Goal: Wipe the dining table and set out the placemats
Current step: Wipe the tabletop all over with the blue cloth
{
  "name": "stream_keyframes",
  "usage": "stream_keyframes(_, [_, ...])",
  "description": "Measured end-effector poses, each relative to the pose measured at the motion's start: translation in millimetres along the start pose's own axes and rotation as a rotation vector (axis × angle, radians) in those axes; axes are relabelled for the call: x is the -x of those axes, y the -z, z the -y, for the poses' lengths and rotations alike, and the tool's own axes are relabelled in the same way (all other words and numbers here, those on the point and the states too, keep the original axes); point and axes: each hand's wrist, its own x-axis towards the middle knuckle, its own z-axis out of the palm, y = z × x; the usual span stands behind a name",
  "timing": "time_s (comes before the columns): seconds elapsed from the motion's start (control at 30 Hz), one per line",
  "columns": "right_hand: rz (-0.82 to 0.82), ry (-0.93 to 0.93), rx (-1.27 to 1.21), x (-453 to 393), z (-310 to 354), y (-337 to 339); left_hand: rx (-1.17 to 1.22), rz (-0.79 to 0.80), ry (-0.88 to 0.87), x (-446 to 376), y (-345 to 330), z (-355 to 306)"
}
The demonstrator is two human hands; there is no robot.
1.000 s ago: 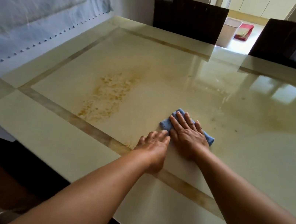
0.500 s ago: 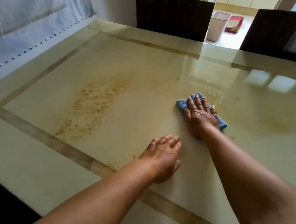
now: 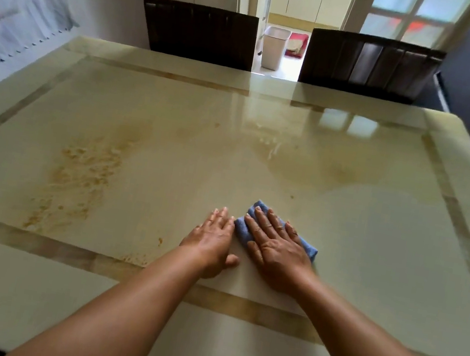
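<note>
Glossy cream worktop (image 3: 368, 260) fills the head view. Your right hand (image 3: 277, 252) presses flat on the blue cloth (image 3: 307, 247); your left hand (image 3: 212, 242) rests flat beside it. Orange smears (image 3: 79, 181) at left seem unwiped, and no placemats show, so wiping looks unfinished.

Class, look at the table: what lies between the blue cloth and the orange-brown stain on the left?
In the head view, the left hand rests flat on the table there, beside the cloth; then bare tabletop up to the stain.
</note>
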Motion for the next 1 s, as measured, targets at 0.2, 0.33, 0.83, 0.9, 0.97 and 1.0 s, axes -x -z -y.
stream_keyframes(0.2, [-0.042,-0.340,-0.034,-39,-65,29,-0.042,0.010,-0.020,-8,4,-4])
stream_keyframes(0.33, [-0.148,-0.598,-0.094,-75,-104,45,-0.035,0.005,-0.024,-11,2,-4])
stream_keyframes(0.83, [-0.035,-0.259,-0.032,-128,-34,43,-0.025,0.006,-0.021,-17,4,2])
stream_keyframes(0.9, [-0.020,-0.113,-0.023,-117,-14,35,-0.016,-0.019,-0.025,-15,4,1])
stream_keyframes(0.97, [-0.006,-0.027,-0.005,-103,4,25,-0.027,-0.097,-0.035,-8,4,0])
stream_keyframes(1.0, [-0.003,-0.013,0.003,-97,10,20,-0.041,-0.157,-0.049,-4,4,2])
